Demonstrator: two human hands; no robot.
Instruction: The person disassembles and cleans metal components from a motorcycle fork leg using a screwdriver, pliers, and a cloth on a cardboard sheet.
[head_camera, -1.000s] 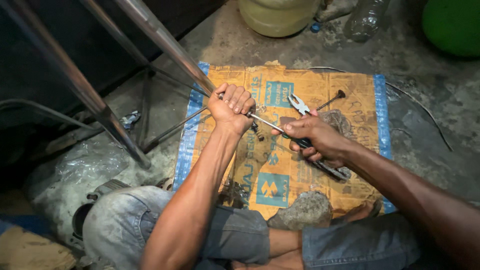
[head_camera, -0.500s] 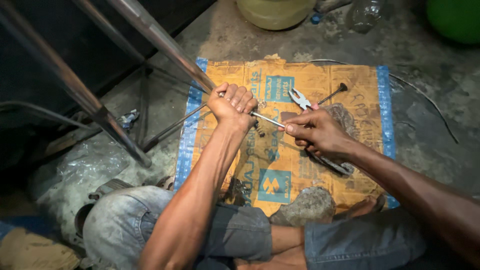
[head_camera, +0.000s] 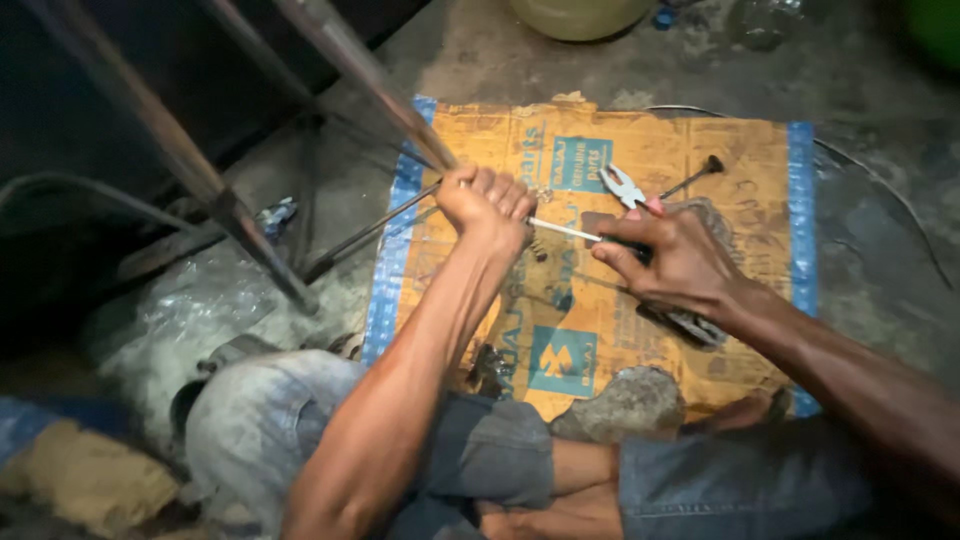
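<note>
The person sits on the floor with a flattened orange cardboard sheet (head_camera: 600, 330) spread before the knees. The left hand (head_camera: 487, 205) is clenched into a fist around something small at the end of a thin metal rod (head_camera: 375, 230), which runs away to the left toward a dark metal frame (head_camera: 200, 175); what is inside the fist I cannot tell. The right hand (head_camera: 665, 262) has its grip closed on the dark handle of a screwdriver (head_camera: 565, 232), and the bright shaft points left until its tip meets the left fist. Just beyond the right hand, a pair of pliers (head_camera: 625, 187) lies on the cardboard, and a second small tool (head_camera: 692, 177) lies near it to the right. In my judgement, the work goes best if the left fist holds the rod end firm, the shaft is kept in one straight line with the part, and the turning is slow, because a slip could send the tip into the left fingers.
</note>
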